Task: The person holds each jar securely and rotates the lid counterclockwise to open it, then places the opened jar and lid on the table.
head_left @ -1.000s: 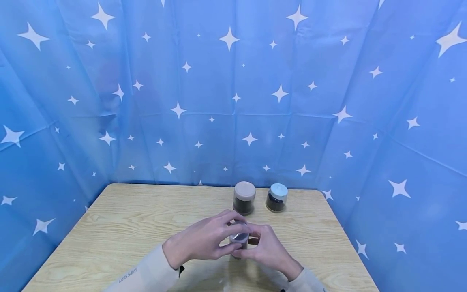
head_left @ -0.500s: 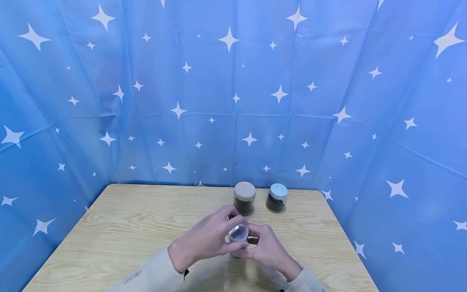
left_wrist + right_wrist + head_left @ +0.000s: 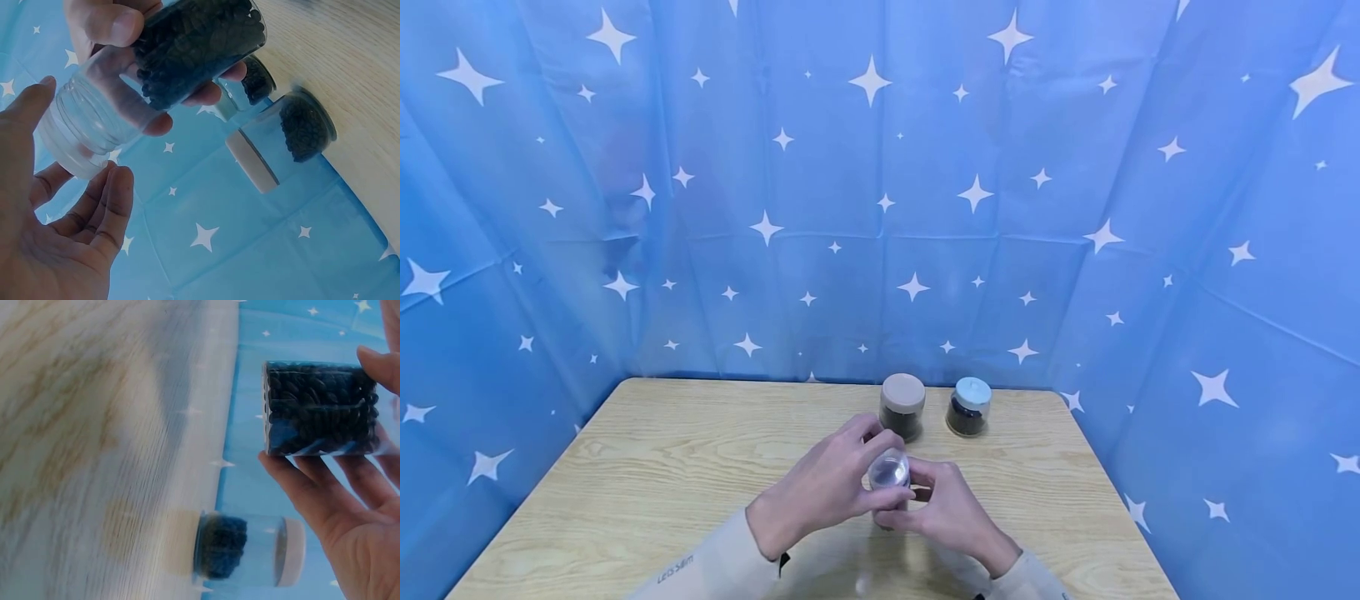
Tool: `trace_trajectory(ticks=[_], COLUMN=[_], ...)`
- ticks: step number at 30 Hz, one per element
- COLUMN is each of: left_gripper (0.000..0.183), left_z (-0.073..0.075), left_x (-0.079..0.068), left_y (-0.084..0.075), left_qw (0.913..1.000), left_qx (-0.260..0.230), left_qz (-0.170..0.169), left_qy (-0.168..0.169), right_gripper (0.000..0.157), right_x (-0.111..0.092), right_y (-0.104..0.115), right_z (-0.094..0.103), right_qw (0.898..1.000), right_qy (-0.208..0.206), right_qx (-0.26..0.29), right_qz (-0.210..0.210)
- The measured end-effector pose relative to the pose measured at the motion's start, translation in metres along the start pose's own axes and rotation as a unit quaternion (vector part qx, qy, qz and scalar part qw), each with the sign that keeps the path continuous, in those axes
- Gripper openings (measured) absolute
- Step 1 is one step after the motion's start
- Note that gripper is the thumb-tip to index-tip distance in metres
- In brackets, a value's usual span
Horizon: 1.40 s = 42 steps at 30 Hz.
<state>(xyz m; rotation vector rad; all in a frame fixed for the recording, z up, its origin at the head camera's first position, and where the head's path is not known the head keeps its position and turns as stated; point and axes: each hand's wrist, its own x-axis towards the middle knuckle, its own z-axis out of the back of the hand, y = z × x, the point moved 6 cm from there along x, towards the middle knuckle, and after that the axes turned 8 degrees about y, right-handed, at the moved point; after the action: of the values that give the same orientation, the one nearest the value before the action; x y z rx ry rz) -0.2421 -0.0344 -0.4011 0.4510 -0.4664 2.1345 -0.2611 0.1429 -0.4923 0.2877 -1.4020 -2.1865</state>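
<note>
Both my hands are on a glass jar (image 3: pixel 194 56) packed with dark, bean-like seeds. Its top (image 3: pixel 889 468) shows as a clear, shiny disc in the head view. My left hand (image 3: pixel 831 483) holds the clear lid (image 3: pixel 69 137) at its rim, thumb on one side and fingertips on the other. Lower down, my right hand (image 3: pixel 943 512) grips the jar's body from the right, fingers along its side in the right wrist view. Whether the jar's base touches the table is hidden by the hands.
Behind the hands, a jar with a pinkish-beige lid (image 3: pixel 903 408) stands on the wooden table (image 3: pixel 662 467). To its right is a shorter jar with a light blue lid (image 3: pixel 970 406). Both have dark contents. A blue star-patterned curtain (image 3: pixel 820 183) hangs beyond the table's far edge.
My left fingers have shifted around the lid, uncovering more of its top. The lid appears slightly higher in the head view. My right hand has stayed nearly still.
</note>
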Motion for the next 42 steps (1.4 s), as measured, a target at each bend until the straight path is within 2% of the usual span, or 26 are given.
trace_trajectory(ticks=[9,18,23,27,32,42], left_gripper=[0.05,0.046,0.048,0.047,0.045,0.043], left_z=[0.01,0.016,0.019,0.017,0.012,-0.001], left_x=[-0.001,-0.007,-0.013,-0.019,-0.03,-0.061], left_y=[0.005,0.02,0.032,0.045,0.067,0.115], left_qw=[0.9993,0.998,0.9971,0.9965,0.9938,0.9789], left_qx=[-0.009,-0.011,-0.017,-0.016,-0.009,-0.013], left_qz=[0.002,0.032,0.053,0.07,0.109,0.201], left_qy=[-0.038,-0.054,-0.052,-0.043,-0.021,0.034], right_gripper=[0.046,0.054,0.058,0.057,0.056,0.055], right_x=[-0.002,-0.005,-0.004,-0.004,-0.004,-0.005], right_y=[-0.001,-0.004,-0.005,-0.005,-0.003,0.0], right_z=[0.002,0.009,0.011,0.011,0.01,0.009], right_qw=[1.0,1.0,1.0,1.0,1.0,0.999], right_qy=[-0.001,-0.007,-0.007,-0.01,-0.012,-0.012], right_qx=[-0.011,-0.021,-0.021,-0.022,-0.018,-0.012], right_qz=[0.009,0.005,0.006,0.007,0.016,0.029])
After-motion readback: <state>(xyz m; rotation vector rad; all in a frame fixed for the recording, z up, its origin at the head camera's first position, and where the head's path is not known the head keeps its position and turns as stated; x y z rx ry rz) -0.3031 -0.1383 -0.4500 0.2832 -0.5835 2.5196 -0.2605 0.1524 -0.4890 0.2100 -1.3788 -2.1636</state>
